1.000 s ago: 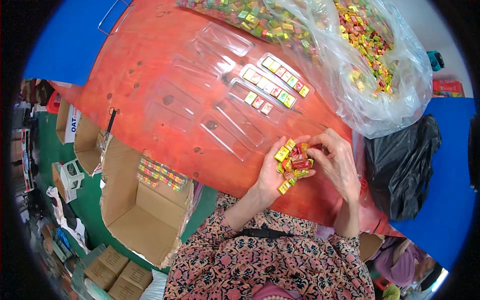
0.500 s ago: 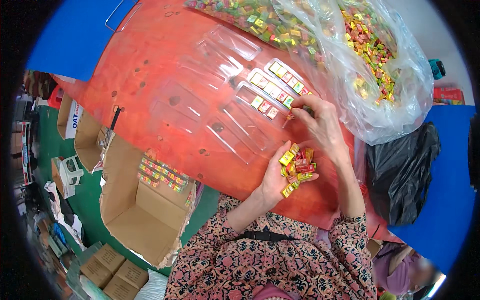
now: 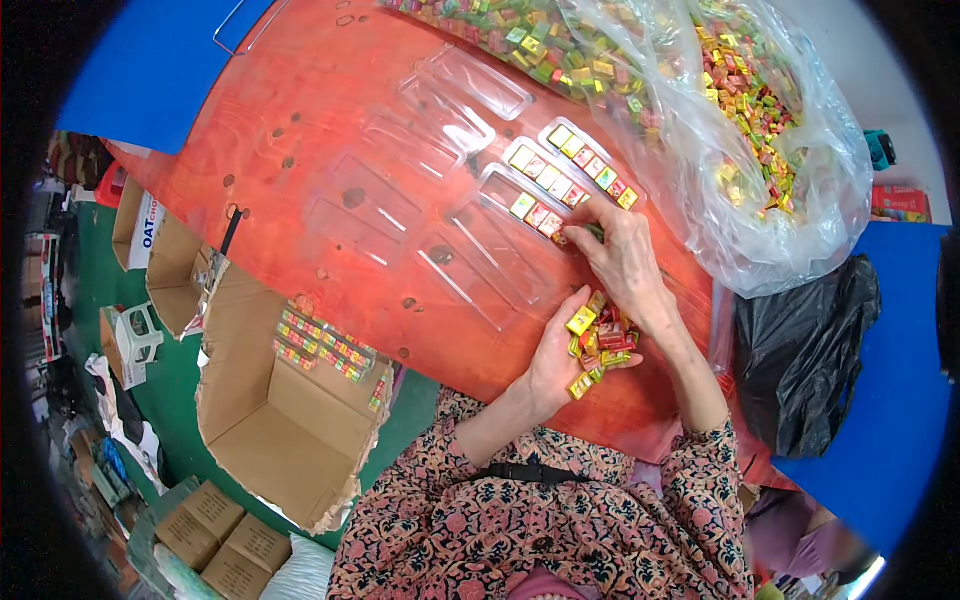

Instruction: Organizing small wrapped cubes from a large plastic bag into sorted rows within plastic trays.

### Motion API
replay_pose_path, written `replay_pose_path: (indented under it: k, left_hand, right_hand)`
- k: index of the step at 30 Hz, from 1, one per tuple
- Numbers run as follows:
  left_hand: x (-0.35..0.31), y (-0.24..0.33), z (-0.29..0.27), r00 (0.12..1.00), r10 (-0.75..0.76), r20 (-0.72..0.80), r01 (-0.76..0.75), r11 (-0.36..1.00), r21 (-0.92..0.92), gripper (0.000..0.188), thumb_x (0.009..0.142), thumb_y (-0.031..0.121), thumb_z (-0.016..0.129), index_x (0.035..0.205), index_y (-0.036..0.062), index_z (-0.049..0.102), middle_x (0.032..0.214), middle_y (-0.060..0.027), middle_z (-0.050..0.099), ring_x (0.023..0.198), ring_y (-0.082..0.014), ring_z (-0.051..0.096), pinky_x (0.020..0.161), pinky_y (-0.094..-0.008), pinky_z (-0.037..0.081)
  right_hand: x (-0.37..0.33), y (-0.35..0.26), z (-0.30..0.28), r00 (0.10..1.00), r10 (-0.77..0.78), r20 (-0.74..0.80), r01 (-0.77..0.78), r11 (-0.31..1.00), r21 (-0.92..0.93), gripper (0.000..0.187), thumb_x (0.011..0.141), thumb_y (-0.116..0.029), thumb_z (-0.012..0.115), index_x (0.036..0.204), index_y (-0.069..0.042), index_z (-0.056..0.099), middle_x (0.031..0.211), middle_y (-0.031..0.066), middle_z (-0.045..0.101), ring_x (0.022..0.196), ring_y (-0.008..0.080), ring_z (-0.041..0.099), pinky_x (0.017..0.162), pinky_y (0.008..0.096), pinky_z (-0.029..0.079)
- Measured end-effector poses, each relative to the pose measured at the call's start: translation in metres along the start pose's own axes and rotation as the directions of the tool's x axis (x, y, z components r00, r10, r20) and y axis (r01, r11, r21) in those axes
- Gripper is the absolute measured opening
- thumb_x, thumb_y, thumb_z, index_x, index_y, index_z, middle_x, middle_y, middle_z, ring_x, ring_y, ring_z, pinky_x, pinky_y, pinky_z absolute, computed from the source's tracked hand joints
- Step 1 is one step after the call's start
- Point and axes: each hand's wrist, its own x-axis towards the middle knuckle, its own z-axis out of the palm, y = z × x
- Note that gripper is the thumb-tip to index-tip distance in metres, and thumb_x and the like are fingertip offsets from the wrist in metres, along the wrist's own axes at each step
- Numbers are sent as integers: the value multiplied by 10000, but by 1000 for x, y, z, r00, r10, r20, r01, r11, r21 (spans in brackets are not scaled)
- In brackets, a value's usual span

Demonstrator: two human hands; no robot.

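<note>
My left hand [image 3: 552, 362] lies palm up and cups a heap of small wrapped candies [image 3: 612, 340] in yellow, red and green. Above it, my right hand [image 3: 628, 262] reaches over the nearest of three filled transparent plastic trays. Its thumb and fingertips pinch a small wrapped candy at the lower end of that tray's row, partly hidden by the fingers. Several candies [image 3: 537, 216] stand in line in this tray. The middle row [image 3: 548, 176] runs under my right fingers, and the farthest row [image 3: 590, 163] shows in full.
More transparent trays [image 3: 362, 205] lie across the red table [image 3: 300, 210]. Large plastic bags of loose candies [image 3: 745, 110] occupy the far right. A black bag [image 3: 810, 350] hangs at the right edge. An open cardboard box [image 3: 300, 420] with packed candy trays [image 3: 325, 340] stands at left.
My right hand has moved slightly left and down, from the end of the middle row to the end of the nearest row. My left hand still holds the heap.
</note>
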Motion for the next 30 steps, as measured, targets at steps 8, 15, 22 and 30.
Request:
replay_pose_path:
  k: [8, 15, 22, 30]
  left_hand:
    - [0, 0, -3, 999, 2, 34, -2, 1000, 2, 405, 957, 394, 370, 1203, 105, 511, 1108, -110, 615, 974, -282, 619, 811, -610, 481]
    - [0, 1, -6, 999, 1, 42, -2, 1000, 6, 406, 955, 393, 375, 1211, 107, 507, 1115, -109, 612, 978, -282, 617, 809, -618, 478]
    - [1, 0, -3, 999, -13, 45, 13, 1000, -7, 402, 959, 395, 362, 1215, 118, 502, 1120, -97, 609, 988, -276, 613, 803, -626, 477]
    - [1, 1, -7, 998, -12, 66, 14, 1000, -23, 395, 959, 396, 364, 1193, 118, 518, 1116, -95, 612, 987, -271, 616, 796, -623, 481]
  right_hand:
    - [0, 3, 2, 999, 46, 19, -46, 999, -7, 144, 783, -66, 632, 889, 31, 630, 779, 161, 656, 701, 230, 636, 651, 335, 477]
    - [-3, 3, 0, 997, 82, 12, -83, 995, 55, 125, 794, -60, 621, 872, 37, 627, 744, 155, 648, 682, 205, 628, 636, 322, 470]
    - [-5, 2, 0, 1000, 15, 6, -15, 1000, -18, 119, 801, -54, 611, 871, 42, 619, 720, 166, 625, 659, 221, 617, 627, 326, 467]
    - [-3, -1, -1, 998, 62, 25, -63, 997, 51, 108, 761, -21, 613, 840, 52, 628, 739, 225, 617, 685, 343, 624, 621, 383, 474]
